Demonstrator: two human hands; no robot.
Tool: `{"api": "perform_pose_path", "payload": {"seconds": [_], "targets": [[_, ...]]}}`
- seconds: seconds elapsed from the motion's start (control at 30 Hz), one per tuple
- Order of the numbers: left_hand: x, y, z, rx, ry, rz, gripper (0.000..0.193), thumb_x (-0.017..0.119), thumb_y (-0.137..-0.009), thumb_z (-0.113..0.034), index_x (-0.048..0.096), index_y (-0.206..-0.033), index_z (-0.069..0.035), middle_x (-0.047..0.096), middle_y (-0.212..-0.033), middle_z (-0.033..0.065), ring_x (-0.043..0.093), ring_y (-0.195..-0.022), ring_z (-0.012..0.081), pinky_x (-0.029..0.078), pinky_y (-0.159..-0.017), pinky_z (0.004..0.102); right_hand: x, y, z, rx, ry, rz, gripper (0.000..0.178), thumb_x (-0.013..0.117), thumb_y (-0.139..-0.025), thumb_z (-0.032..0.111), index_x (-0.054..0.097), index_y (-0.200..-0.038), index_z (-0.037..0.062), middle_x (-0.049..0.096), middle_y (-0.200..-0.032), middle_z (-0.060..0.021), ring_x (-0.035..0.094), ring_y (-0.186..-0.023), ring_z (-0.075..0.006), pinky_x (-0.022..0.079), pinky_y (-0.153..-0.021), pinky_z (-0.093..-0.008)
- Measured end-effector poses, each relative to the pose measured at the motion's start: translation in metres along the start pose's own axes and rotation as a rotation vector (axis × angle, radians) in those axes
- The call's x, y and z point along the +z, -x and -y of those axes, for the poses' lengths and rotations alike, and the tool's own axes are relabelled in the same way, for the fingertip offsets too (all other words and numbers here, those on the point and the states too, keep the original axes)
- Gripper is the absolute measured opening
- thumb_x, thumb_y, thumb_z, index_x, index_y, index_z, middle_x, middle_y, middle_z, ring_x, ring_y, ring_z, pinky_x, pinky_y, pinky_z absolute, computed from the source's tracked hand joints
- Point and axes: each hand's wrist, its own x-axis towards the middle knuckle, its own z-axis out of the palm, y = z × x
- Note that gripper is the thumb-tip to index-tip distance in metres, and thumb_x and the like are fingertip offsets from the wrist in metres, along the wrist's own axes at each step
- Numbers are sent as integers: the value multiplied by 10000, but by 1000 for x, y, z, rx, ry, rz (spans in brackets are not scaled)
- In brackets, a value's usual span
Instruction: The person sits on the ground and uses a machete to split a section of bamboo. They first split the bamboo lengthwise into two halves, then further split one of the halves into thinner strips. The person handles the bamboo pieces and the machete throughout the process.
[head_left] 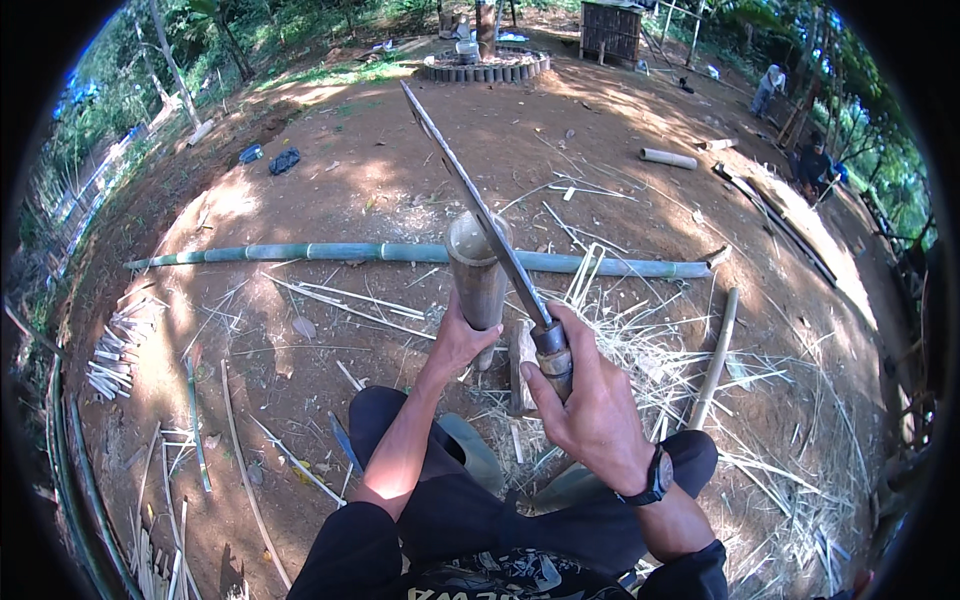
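My left hand [462, 342] is closed around the lower part of an upright bamboo tube [478, 285], whose open top faces me. In my right hand [592, 402] is a machete [470, 185], gripped by its ringed handle. The long blade slants up and to the left, passing across the right side of the tube's rim in this view. Whether blade and rim touch, I cannot tell. Just below the tube, between my knees, a wooden block [522, 365] stands on the ground, partly hidden by my right hand.
A long green bamboo pole [330, 251] lies across the ground ahead. Thin bamboo strips [650, 340] are scattered to the right, and cut pieces [112, 365] are piled at left. Another bamboo length [715, 358] lies at right. Two people [769, 90] [815, 165] are far off at upper right.
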Motion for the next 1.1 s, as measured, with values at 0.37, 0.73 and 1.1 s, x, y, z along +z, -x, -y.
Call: {"api": "perform_pose_path", "payload": {"seconds": [0.37,0.73,1.1], "targets": [[-6,40,-5,31,135,28,734,783,-719,-130,431,-1354,-19,572,-1214,89,554,-1115,185,460,-966,350,36,42,17,8,-121,-87,624,724,-846,118,400,-1342,-77,623,-1080,-273,698,-809,-366,561,-590,-410],[17,32,-10,-27,-15,-136,709,826,-727,-135,448,-1313,-7,619,-1204,162,615,-1116,248,492,-955,382,8,24,18,56,-109,-67,523,688,-871,109,448,-1309,-48,655,-908,-237,697,-753,-372,551,-597,-425],[14,27,-22,37,-100,-173,720,815,-730,-130,421,-1318,1,618,-1190,197,625,-1104,297,496,-938,407,-4,19,19,33,-80,-14,454,672,-880,88,440,-1240,-61,645,-836,-233,683,-700,-379,539,-586,-427]]}}
